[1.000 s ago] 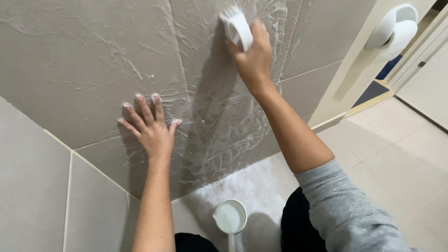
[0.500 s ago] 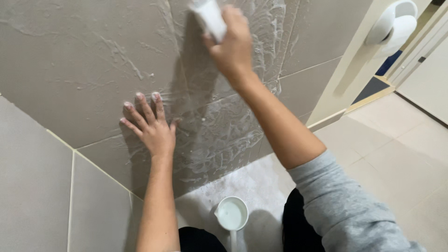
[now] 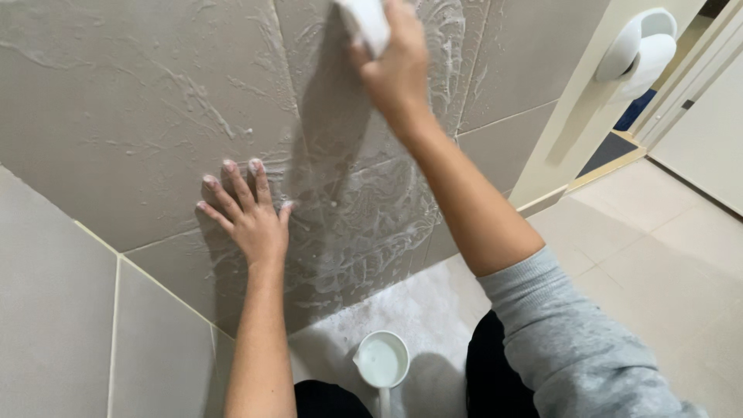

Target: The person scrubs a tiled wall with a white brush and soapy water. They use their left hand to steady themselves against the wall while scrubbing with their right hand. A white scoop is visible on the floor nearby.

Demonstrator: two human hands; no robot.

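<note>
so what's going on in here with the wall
A person is scrubbing a soapy tiled wall. The right hand presses a white sponge high on the tiles, with lather streaked below it. The left hand lies flat on the wall, fingers spread. A white cup of white liquid stands on the floor below.

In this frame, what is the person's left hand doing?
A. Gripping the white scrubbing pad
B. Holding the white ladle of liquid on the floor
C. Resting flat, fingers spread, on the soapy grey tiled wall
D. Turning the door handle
C: the left hand lies palm-flat on the soapy grey tiled wall, while the right hand grips the white scrubbing pad.
</note>
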